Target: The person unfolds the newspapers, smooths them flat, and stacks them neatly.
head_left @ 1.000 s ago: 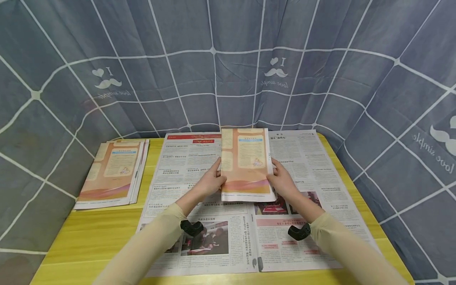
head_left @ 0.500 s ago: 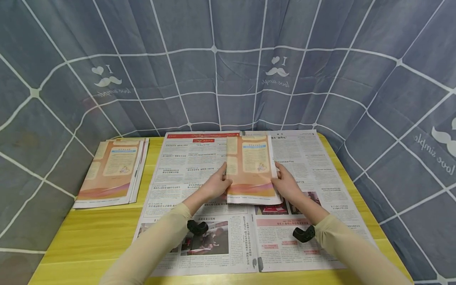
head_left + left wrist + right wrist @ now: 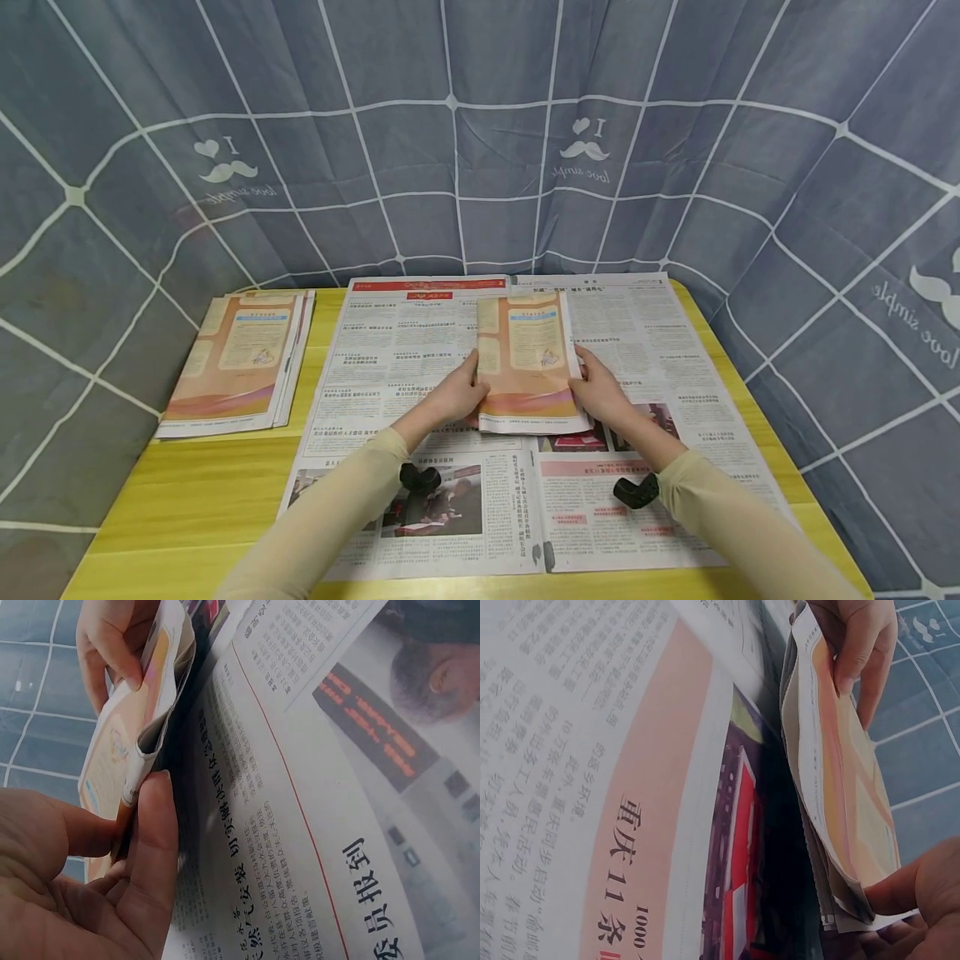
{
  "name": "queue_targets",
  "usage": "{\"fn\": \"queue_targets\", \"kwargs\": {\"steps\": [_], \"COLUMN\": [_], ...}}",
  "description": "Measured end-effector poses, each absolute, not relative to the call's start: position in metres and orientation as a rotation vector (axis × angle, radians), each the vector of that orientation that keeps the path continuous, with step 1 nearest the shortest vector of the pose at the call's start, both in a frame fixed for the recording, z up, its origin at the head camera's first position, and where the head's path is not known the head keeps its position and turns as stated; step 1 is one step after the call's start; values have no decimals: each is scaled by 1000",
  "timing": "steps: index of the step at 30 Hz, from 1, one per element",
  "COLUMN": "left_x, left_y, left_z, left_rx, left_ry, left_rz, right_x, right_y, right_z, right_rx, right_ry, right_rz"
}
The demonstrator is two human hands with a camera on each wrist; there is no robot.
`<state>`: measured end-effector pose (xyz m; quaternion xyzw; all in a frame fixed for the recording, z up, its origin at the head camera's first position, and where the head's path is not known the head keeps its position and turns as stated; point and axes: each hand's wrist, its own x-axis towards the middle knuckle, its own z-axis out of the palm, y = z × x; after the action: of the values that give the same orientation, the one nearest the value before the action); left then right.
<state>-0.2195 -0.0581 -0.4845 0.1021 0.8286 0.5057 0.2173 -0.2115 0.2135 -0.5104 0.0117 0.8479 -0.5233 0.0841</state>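
Note:
A folded newspaper [image 3: 528, 362] with an orange printed face is between my two hands, above an opened newspaper sheet [image 3: 420, 367]. My left hand [image 3: 453, 393] pinches its left edge between thumb and fingers. On the opposite edge, my right hand [image 3: 602, 390] holds it the same way, thumb on the printed face. The left wrist view shows the layered paper edge [image 3: 161, 724] bulging slightly apart. In the right wrist view, the lower edges of the folded newspaper [image 3: 847, 795] stand tilted off the sheet, with a dark gap beneath. The fingers behind the paper are mostly hidden.
A stack of similar folded newspapers [image 3: 232, 362] lies at the left on the yellow table [image 3: 187, 492]. A grey checked curtain [image 3: 495, 158] surrounds the back and sides of the table. Black wrist devices [image 3: 420, 477] sit at both cuffs.
Both hands have brought the folded newspaper slightly right and nearer to me, lower over the sheet. Both keep their hold. The stack at left stays put.

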Motion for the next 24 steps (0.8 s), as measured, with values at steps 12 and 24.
{"fn": "queue_targets", "kwargs": {"steps": [12, 24], "left_x": [-221, -221], "left_y": [-57, -58], "left_z": [-486, -484], "left_rx": [280, 369], "left_ry": [2333, 2685], "left_rz": [1273, 750], "right_x": [-214, -210], "right_y": [213, 210], "right_z": [-518, -516], "right_rx": [36, 22], "right_ry": [2684, 2777], "right_rz": [-1369, -1222]}}
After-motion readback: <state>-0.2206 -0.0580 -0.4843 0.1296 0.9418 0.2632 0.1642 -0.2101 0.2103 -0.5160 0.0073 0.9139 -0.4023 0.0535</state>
